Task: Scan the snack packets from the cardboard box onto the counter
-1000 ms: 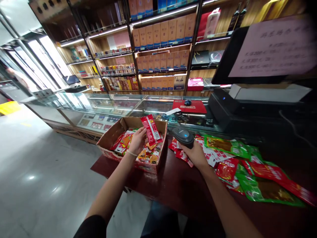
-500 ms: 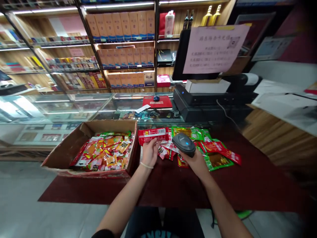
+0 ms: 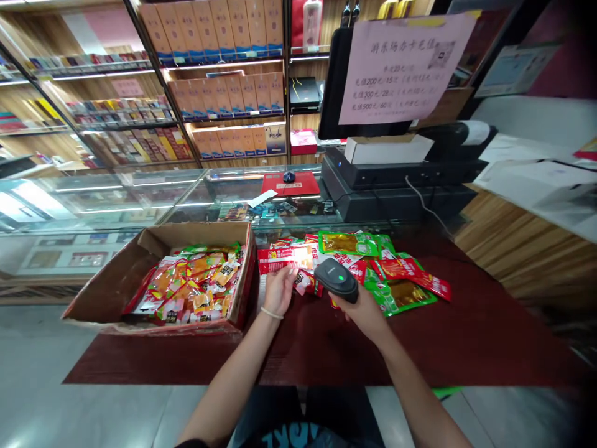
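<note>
My left hand (image 3: 280, 290) grips the lower edge of a red snack packet (image 3: 275, 259), and a bright light patch falls across the packet's right part. A dark barcode scanner (image 3: 336, 279) is wrapped in my right hand (image 3: 361, 311); its head points left toward the packet, and a green light glows on top. Around and behind both hands lie several loose snack packets, among them a green packet (image 3: 347, 243) with a golden window and a red packet (image 3: 436, 285). To the left stands an open cardboard box (image 3: 97, 297) holding many small snack packets (image 3: 196, 283).
Behind the dark red tabletop (image 3: 433, 348) runs a glass display counter (image 3: 181, 193). A monitor with a pink paper notice (image 3: 396, 74) stands over a black cash drawer (image 3: 396, 205). A mouse (image 3: 289, 177) rests on a red pad (image 3: 305, 185). Shelves of boxes line the back.
The scanner's light has turned from blue to green, and a bright patch now covers the packet's barcode area. The scanner has shifted slightly left and down. My view has tilted slightly.
</note>
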{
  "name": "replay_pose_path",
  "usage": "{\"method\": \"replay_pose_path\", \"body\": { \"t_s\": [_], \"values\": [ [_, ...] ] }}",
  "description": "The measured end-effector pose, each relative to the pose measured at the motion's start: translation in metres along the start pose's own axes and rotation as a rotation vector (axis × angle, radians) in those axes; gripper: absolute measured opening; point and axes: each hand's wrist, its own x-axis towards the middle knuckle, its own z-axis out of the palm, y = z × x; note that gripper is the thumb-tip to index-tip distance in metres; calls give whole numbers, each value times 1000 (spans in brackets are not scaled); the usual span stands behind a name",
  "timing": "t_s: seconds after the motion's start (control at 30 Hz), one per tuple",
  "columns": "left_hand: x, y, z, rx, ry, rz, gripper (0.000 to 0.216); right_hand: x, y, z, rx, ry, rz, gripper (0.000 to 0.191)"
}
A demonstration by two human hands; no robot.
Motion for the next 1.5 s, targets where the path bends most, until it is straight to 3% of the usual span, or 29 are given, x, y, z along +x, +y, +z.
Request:
{"method": "replay_pose_path", "body": {
  "t_s": [0.1,0.17,0.3,0.4,0.5,0.63,0.93,1.07,1.23,1.33,1.5],
  "values": [
    [9,8,0,90,-30,137,25,2,11,-7,45,50,46,49],
    [17,13,0,254,-50,303,25,4,17,-13,86,75,97,52],
    [36,10,-2,867,-229,719,19,5,23,-26,142,130,167,50],
    [48,-3,-4,1257,-428,859,23,4,24,-33,166,160,168,49],
    [54,-20,-6,1372,-440,788,23,2,27,-39,193,162,187,49],
    [50,-30,-6,1272,-416,639,38,-1,31,-42,180,166,218,48],
    [29,-16,7,997,-376,456,38,6,24,-32,99,140,164,38],
    [4,13,24,937,-434,450,31,14,10,-23,47,100,119,35],
    [-31,81,33,866,-458,428,27,26,-20,7,33,65,84,34],
    [-39,130,16,888,-370,383,25,33,-39,34,-6,-5,43,37],
    [-29,206,-44,1152,-173,496,19,47,-67,85,-88,-76,-93,39]
  ]
}}
